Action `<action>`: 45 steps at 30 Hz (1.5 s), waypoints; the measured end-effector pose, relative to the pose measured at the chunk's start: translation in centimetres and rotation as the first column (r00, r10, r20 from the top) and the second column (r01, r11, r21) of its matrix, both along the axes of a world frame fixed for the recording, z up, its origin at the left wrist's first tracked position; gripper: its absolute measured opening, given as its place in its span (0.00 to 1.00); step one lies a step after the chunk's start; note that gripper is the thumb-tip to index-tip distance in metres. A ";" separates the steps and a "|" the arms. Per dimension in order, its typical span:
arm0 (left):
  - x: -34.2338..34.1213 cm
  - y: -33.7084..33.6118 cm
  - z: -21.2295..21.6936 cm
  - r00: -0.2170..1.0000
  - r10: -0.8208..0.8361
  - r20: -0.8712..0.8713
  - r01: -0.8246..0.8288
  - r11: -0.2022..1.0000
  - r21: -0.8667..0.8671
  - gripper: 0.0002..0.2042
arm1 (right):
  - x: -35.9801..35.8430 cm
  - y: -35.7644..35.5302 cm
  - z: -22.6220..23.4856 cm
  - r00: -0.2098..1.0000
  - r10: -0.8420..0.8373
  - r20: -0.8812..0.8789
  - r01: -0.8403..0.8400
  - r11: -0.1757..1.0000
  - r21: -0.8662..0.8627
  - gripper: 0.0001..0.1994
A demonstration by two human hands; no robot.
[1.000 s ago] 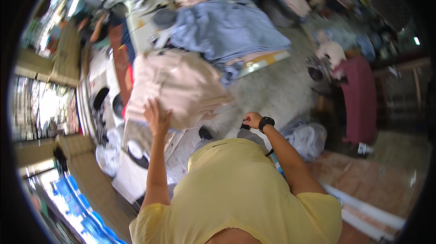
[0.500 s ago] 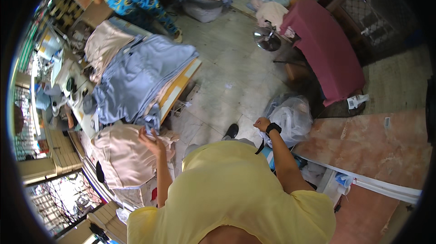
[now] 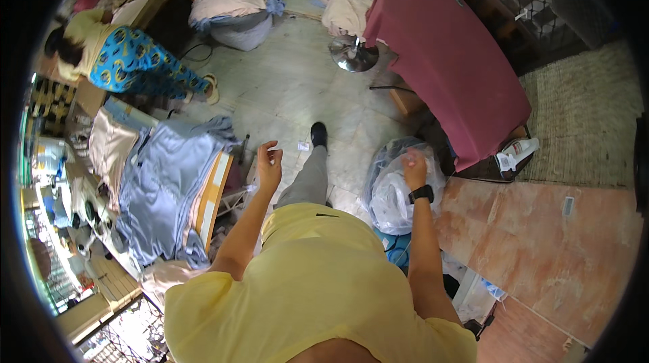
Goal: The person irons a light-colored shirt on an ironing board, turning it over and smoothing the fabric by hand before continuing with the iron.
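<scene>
My left hand (image 3: 269, 163) is raised over the floor beside the table of blue garments, fingers loosely bent and apart, with nothing in it. A stack of light blue garments (image 3: 169, 180) hangs over that table's edge, pale pink cloth (image 3: 108, 150) behind it. My right hand (image 3: 414, 167), a dark watch on its wrist, is in front of a clear plastic bag (image 3: 391, 194) with whitish contents. Its fingers are blurred, and whether it touches the bag is unclear.
A maroon cloth (image 3: 449, 59) covers a long table at the right, near a round metal base (image 3: 353, 53). A wooden board (image 3: 534, 241) lies at the near right. A large bundle of clothes (image 3: 233, 11) stands far left. Another person (image 3: 135, 62) bends over a work surface.
I have stepped forward and the view has turned. My left hand has come away from the garments by the table. My right hand has moved over to the plastic bag.
</scene>
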State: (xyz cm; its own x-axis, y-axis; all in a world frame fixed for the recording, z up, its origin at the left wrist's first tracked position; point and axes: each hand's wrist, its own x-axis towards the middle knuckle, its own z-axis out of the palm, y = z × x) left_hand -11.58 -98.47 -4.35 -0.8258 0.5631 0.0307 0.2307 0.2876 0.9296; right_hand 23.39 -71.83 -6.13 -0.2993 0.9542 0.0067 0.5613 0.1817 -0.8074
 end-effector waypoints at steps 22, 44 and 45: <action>-24.1 74.8 -27.8 0.965 -0.230 -0.123 0.131 0.835 -0.534 0.14 | -11.7 37.3 1.6 0.519 -0.587 0.621 0.360 0.809 0.464 0.26; -33.4 81.4 -13.3 0.818 -0.107 0.566 0.074 0.994 0.081 0.26 | -11.2 37.1 1.7 0.526 -0.569 0.632 0.348 0.822 0.450 0.24; -33.8 82.1 -11.3 0.895 -0.149 0.419 0.121 0.988 0.094 0.28 | -11.2 37.1 1.8 0.540 -0.567 0.622 0.355 0.824 0.442 0.25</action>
State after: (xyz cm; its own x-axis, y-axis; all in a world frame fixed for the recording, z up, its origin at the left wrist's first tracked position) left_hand -45.36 -16.38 -15.61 -0.6844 0.6789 -0.2659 -0.1569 0.2190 0.9630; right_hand 12.20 -34.75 -4.35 0.1722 0.9554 0.2397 0.9837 -0.1542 -0.0920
